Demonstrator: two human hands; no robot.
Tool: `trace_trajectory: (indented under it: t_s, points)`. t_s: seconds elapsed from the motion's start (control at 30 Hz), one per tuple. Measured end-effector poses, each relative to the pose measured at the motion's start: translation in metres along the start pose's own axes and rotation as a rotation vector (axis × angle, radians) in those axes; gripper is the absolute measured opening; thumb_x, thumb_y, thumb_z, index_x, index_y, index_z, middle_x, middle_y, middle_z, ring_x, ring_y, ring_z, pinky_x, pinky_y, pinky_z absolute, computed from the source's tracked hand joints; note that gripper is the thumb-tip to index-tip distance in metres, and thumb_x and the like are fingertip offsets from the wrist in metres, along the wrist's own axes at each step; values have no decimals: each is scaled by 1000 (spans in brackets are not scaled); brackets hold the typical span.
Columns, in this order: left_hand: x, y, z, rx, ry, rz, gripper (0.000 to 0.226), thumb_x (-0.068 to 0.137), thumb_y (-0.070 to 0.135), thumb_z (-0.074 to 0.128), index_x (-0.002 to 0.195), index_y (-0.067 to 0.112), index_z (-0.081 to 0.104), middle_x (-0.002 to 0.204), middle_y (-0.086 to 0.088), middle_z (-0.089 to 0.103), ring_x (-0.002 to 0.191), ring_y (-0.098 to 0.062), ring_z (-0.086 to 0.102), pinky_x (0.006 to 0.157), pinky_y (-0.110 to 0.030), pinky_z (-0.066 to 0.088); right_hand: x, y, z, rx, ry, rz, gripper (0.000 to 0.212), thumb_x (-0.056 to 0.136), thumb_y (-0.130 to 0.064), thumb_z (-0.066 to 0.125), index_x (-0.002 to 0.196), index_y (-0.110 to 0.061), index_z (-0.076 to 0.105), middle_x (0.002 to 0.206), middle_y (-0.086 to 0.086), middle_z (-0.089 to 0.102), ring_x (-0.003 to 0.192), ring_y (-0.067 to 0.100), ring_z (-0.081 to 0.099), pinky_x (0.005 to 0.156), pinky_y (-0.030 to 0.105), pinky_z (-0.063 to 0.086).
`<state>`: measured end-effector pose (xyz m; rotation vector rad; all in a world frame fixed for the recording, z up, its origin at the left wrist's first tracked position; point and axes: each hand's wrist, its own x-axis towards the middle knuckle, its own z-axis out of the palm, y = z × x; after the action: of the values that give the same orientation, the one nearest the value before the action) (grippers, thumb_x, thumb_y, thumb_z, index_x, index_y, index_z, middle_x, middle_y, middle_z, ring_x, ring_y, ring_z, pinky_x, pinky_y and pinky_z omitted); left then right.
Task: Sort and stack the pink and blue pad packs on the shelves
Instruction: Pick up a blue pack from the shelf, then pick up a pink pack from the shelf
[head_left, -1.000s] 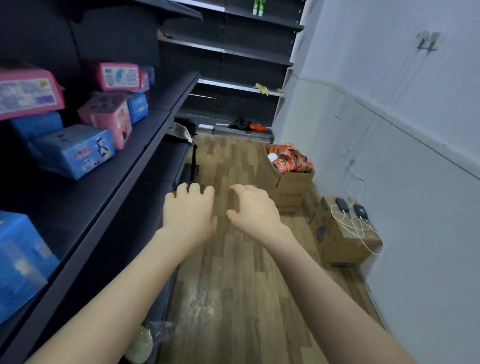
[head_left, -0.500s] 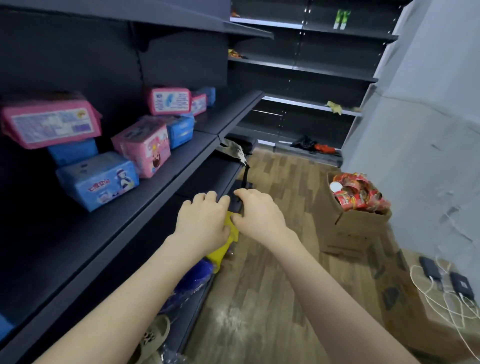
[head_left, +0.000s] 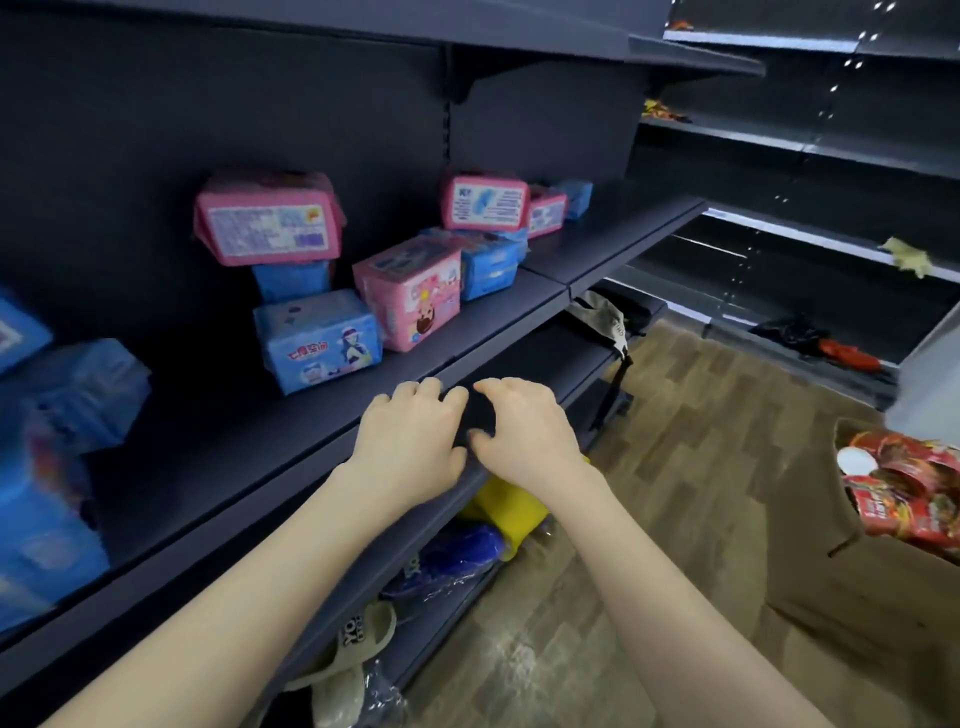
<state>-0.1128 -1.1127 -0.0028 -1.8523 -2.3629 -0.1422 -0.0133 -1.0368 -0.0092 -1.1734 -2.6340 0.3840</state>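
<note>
Reaching step, seemingly: left hand (head_left: 410, 447) and right hand (head_left: 524, 434) hover empty, loosely curled. Next probably calls for gripping the blue plastic-wrapped pad pack (head_left: 319, 340).

A: Lower right of frame?
B: Cardboard box (head_left: 883, 623), red packets (head_left: 914, 493) inside.
A: Bottom centre?
B: Beige slipper (head_left: 358, 644); blue bundle (head_left: 457, 553); yellow container (head_left: 514, 512). Wood-plank floor (head_left: 701, 467) alongside.

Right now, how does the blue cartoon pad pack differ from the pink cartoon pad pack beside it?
The blue cartoon pad pack lies low and wide; the pink cartoon pad pack stands taller. The blue one sits to the left, nearer the camera; the pink one is farther along the shelf. Both show a cartoon figure.
</note>
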Motion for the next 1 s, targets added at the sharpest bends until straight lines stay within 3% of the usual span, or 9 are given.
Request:
trace_trajectory:
  t_s: [0.23, 0.43, 0.63, 0.77, 1.0]
  points:
    - [3, -37, 2, -1, -1, -136, 48, 90, 37, 46, 133, 19, 37, 132, -4, 45, 120, -26, 45, 89, -37, 41, 42, -32, 17, 24, -7, -144, 51, 83, -23, 57, 132, -17, 45, 130, 5, 50, 128, 31, 35, 100, 45, 37]
    - [21, -74, -11, -5, 76, -219, 44, 88, 39, 48, 127, 19, 41, 126, -4, 48, 115, -26, 48, 85, -38, 43, 87, -62, 16, 35, 42, -211, 33, 79, -16, 52, 110, -9, 55, 112, 13, 56, 113, 36, 44, 92, 46, 39]
    - [45, -110, -23, -15, 96, -272, 51, 87, 34, 52, 133, 19, 36, 128, -5, 46, 115, -26, 47, 78, -35, 44, 123, -99, 8, 61, 39, -300, 50, 75, -12, 54, 124, -12, 51, 122, 13, 52, 118, 35, 40, 95, 47, 37]
    - [53, -133, -27, -19, 133, -325, 51, 89, 36, 52, 135, 20, 36, 131, -4, 44, 119, -25, 44, 85, -35, 42, 146, -117, 14, 79, 112, -318, 50, 68, -27, 47, 115, -15, 57, 114, 11, 59, 112, 36, 48, 94, 45, 39]
    - [66, -155, -25, 8, 124, -386, 49, 89, 37, 51, 133, 20, 38, 132, -4, 43, 121, -25, 43, 88, -36, 42, 176, -127, 15, 143, 136, -380, 55, 80, -21, 61, 133, -14, 47, 130, 12, 49, 125, 33, 37, 101, 44, 36]
